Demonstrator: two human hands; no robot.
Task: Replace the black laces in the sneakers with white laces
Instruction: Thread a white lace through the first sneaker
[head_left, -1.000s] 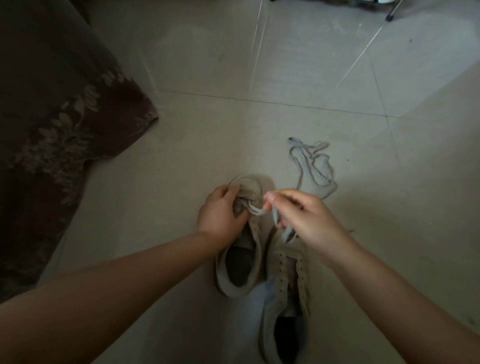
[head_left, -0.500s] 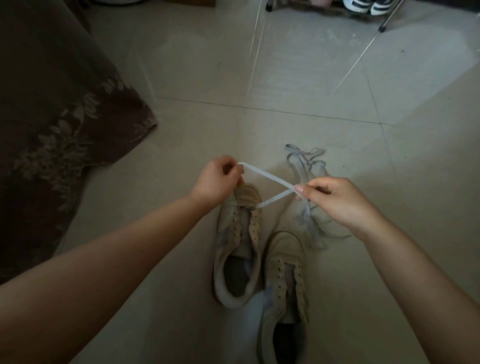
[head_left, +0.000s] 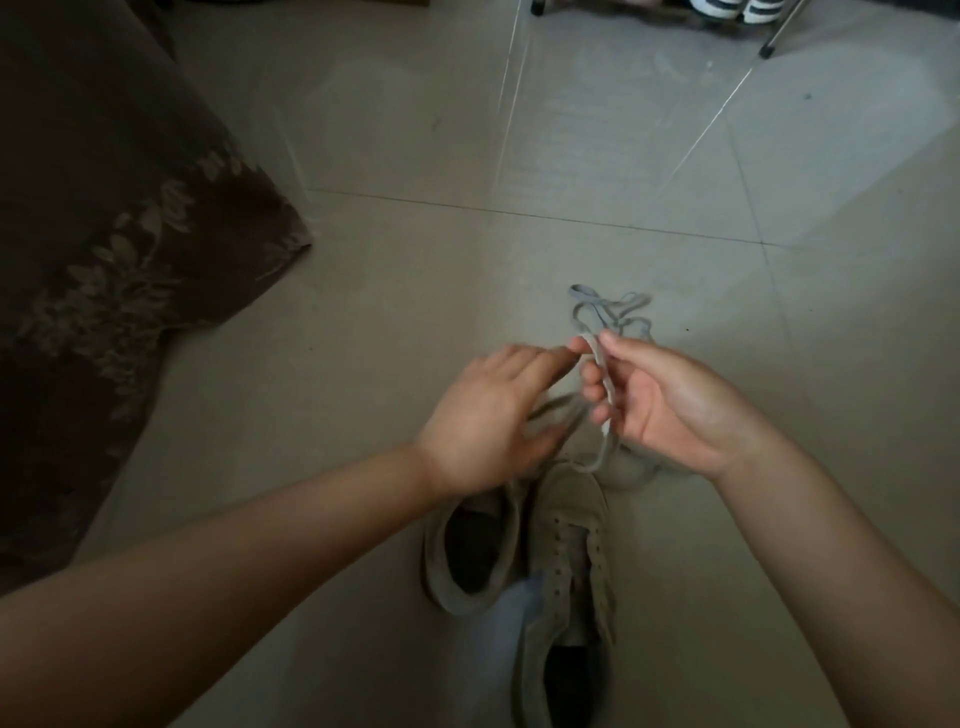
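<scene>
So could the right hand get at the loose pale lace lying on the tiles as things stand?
Probably not freely: the right hand already holds a pale lace threaded into the sneaker. The loose pale lace lies just beyond it, with nothing between.

Tiled floor bears sneakers, lace, cloth.

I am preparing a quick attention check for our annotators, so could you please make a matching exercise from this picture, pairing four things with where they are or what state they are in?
Things:
1. right hand
2. loose lace
3. patterned fabric
4. right-hand sneaker

Descriptions:
A. lies tangled on the floor beyond the hands
B. nearest the camera, eyelets empty
C. palm up, a white lace in its grip
D. dark, at the left edge of the floor

Pairs: 1-C, 2-A, 3-D, 4-B
</scene>
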